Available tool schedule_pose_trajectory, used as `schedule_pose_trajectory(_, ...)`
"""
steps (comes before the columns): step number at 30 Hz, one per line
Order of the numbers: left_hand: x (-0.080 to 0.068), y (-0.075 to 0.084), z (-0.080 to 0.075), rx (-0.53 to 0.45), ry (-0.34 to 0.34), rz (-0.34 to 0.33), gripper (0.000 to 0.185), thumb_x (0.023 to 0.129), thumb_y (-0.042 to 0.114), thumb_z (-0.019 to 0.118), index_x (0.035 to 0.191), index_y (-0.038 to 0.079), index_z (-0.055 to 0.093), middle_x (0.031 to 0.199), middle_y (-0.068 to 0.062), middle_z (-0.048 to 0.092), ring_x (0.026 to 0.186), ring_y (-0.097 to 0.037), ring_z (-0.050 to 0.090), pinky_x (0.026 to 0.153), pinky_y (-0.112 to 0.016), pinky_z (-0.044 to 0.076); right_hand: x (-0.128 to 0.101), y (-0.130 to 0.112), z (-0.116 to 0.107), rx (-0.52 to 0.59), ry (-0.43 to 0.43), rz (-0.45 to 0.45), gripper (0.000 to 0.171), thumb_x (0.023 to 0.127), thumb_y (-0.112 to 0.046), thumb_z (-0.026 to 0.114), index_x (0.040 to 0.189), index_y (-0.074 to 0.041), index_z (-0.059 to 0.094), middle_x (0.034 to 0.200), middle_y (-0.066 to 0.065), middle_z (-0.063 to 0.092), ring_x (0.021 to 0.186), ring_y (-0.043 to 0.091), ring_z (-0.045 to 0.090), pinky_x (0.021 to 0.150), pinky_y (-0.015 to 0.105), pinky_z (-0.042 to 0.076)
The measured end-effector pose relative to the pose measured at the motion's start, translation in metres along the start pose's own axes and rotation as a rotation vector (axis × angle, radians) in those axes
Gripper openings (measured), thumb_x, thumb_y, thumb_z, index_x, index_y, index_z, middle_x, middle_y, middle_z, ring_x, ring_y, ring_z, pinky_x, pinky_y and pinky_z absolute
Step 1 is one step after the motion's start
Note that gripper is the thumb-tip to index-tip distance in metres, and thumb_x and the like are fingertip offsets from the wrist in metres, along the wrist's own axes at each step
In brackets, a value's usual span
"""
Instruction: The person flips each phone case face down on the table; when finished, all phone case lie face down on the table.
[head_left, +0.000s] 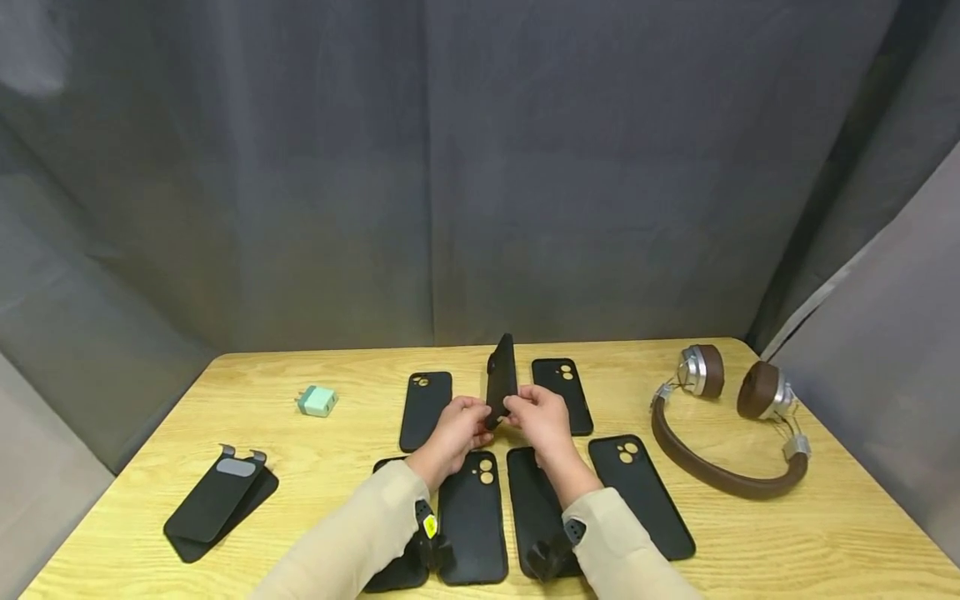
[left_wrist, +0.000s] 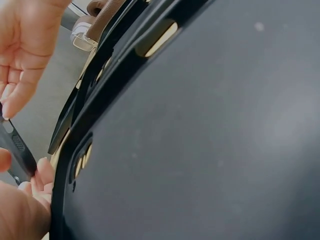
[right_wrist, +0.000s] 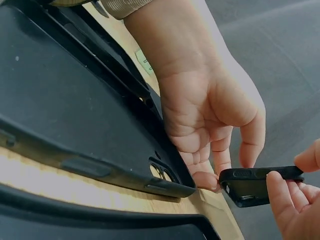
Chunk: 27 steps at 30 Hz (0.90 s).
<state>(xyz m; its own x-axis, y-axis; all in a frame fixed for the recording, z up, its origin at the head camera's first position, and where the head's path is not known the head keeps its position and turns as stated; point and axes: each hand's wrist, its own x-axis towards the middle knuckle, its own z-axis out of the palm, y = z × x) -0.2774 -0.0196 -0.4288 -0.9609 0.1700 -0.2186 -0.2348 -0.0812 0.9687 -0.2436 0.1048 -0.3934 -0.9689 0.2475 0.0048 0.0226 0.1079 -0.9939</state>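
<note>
Head view: both hands are raised just above the middle of the wooden surface [head_left: 750, 533], holding one black phone case [head_left: 501, 379] between them. The case stands nearly upright, edge toward the camera, its camera-cutout end up.

Left hand [head_left: 456, 433]: grip closed on the lower end of the held case, thumb and fingertips pinching its edge. The right wrist view shows this pinch at the case's corner [right_wrist: 260, 184].

Right hand [head_left: 542, 421]: grip also closed on the lower end of the case, from the opposite side. The left wrist view shows only a narrow strip of the case's edge [left_wrist: 17, 150] between the fingers.

Count of flat cases lying on the surface: six.
- Back row, two: one left of the hands [head_left: 425, 410], one right of them [head_left: 562, 392].
- Front row, four: one mostly under the left sleeve [head_left: 397, 567], one just right of it [head_left: 472, 521], one under the right forearm [head_left: 534, 508], one furthest right [head_left: 641, 496].

With the held case, seven in all.

Other items, one each:
- Brown headphones [head_left: 731, 433] with silver fittings, at the right side.
- Mint-green charger plug [head_left: 317, 401], at the left rear.
- Black folding stand [head_left: 220, 503] with a grey patch, at the left front; its layers cannot be told apart.
</note>
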Motion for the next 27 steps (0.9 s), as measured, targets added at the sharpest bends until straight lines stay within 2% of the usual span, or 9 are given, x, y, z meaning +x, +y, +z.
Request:
schedule_pose_trajectory(6,0.002,0.006,-0.001,-0.006,-0.010,0.010,0.030,0.090,0.006,0.053,0.116,-0.005,0.041,0.085,-0.005,0.047,0.062,-0.011,0.048,0.058,-0.021,0.045,0.004,-0.004,-0.003,0.027,-0.002,0.011,0.026,0.084,-0.006,0.058,0.104,0.010,0.061,0.084,0.014,0.062,0.062,0.013,0.062,0.070,0.035,0.053)
schedule_pose_trajectory(13,0.003,0.017,-0.009,-0.059,0.044,0.042,0.037,0.086,0.001,0.059,0.119,-0.004,0.044,0.085,-0.004,0.051,0.059,-0.007,0.048,0.060,-0.019,0.044,0.008,-0.006,-0.010,-0.030,-0.015,0.069,0.040,0.084,-0.005,0.055,0.120,0.012,0.053,0.100,0.023,0.062,0.066,0.010,0.064,0.068,0.026,0.052)
schedule_pose_trajectory(16,0.002,0.022,-0.010,0.008,0.067,0.074,0.038,0.085,0.001,0.060,0.119,-0.004,0.045,0.081,-0.002,0.055,0.059,-0.007,0.050,0.062,-0.020,0.045,0.009,-0.005,-0.012,-0.102,-0.035,0.097,0.043,0.084,-0.006,0.057,0.124,0.009,0.051,0.101,0.022,0.063,0.068,0.012,0.065,0.069,0.029,0.053)
schedule_pose_trajectory(19,-0.001,0.024,-0.011,0.121,0.088,0.101,0.038,0.083,0.001,0.061,0.117,-0.005,0.046,0.080,-0.003,0.058,0.061,-0.009,0.053,0.063,-0.023,0.046,0.011,-0.003,-0.013,-0.221,-0.055,0.122,0.043,0.084,-0.009,0.059,0.124,0.005,0.053,0.089,0.015,0.067,0.067,0.013,0.064,0.068,0.031,0.051)
schedule_pose_trajectory(23,-0.007,0.024,-0.010,0.271,0.098,0.095,0.036,0.083,0.003,0.062,0.115,-0.005,0.047,0.089,-0.010,0.059,0.067,-0.015,0.058,0.064,-0.027,0.049,0.013,0.002,-0.014,-0.376,-0.078,0.133,0.034,0.083,-0.012,0.061,0.114,0.002,0.060,0.071,0.008,0.067,0.065,0.014,0.062,0.062,0.033,0.048)
schedule_pose_trajectory(27,-0.010,0.020,-0.010,0.376,0.095,0.054,0.035,0.084,0.005,0.063,0.114,-0.004,0.048,0.090,-0.013,0.058,0.069,-0.018,0.060,0.061,-0.027,0.047,0.014,0.007,-0.015,-0.495,-0.109,0.128,0.021,0.083,-0.014,0.061,0.098,0.000,0.064,0.066,0.006,0.064,0.064,0.016,0.061,0.054,0.034,0.047)
